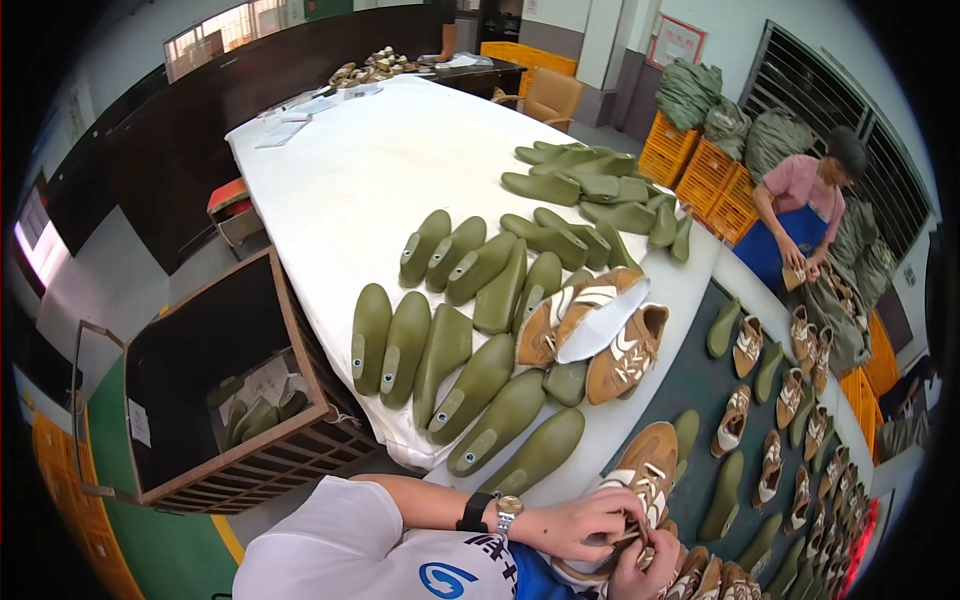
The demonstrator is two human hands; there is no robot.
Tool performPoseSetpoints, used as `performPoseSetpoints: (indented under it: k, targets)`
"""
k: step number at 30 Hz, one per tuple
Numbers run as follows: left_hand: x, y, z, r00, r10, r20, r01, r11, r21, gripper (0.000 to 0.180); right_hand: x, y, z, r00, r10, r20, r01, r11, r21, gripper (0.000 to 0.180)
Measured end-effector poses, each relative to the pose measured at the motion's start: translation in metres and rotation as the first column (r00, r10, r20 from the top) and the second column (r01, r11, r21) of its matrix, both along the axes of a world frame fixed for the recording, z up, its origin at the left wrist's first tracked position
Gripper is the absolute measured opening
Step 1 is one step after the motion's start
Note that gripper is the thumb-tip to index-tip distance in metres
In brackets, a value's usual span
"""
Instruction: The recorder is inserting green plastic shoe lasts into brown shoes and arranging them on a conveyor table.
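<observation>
At the bottom of the view my left hand (580,522) and my right hand (645,565) both grip a tan and white shoe upper (650,462) near its laces. A watch and a black band sit on my left wrist. Beyond my hands lie several olive green shoe lasts (470,385) in rows on the white table (370,170). Three more tan shoe uppers (600,325) are piled in the middle of the lasts.
A dark open crate (215,400) with a few lasts inside stands to the left of the table. To the right a dark conveyor (700,390) carries several shoes and lasts. Another person (805,205) works at its far end beside orange crates (715,185).
</observation>
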State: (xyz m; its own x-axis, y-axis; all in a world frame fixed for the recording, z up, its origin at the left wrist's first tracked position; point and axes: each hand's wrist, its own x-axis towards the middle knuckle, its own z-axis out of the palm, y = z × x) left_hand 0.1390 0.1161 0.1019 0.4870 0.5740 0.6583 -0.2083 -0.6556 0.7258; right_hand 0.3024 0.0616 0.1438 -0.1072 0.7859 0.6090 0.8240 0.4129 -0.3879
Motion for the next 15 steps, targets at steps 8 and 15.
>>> performPoseSetpoints:
  k: [8, 15]
  targets:
    - [-0.005, 0.016, 0.01, 0.867, 0.451, -0.211, -0.406, 0.885, 0.226, 0.047, -0.002, 0.003, -0.008, 0.983, -0.008, -0.183, 0.016, 0.999, 0.04, 0.027]
    - [0.007, 0.028, 0.019, 0.839, 0.494, -0.227, -0.469, 0.869, 0.161, 0.049, -0.003, -0.005, -0.001, 0.981, 0.151, -0.121, -0.156, 0.987, -0.032, 0.029]
